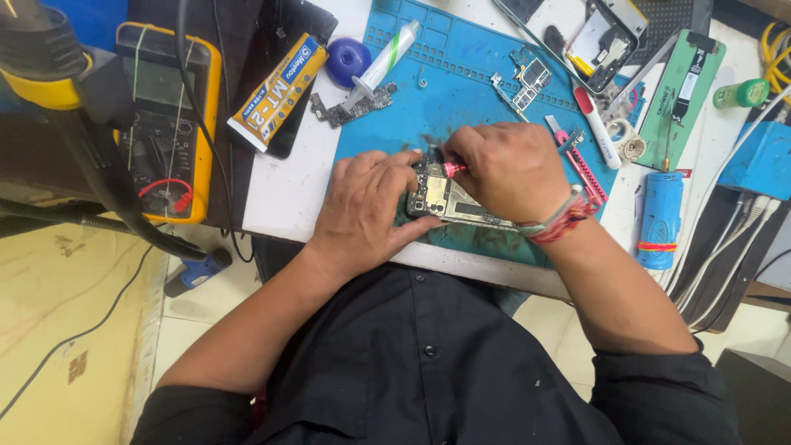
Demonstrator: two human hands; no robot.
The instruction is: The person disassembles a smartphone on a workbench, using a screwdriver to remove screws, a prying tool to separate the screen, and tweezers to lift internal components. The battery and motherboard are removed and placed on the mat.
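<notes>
Opened phone on mat: light, stiff, fragile.
Left hand pins its edge, fingers curled; right hand closed on red screwdriver. Best held by frame edges, off the board.

Opened phone lies on mat, circuit board behind it, multimeter far left
</notes>
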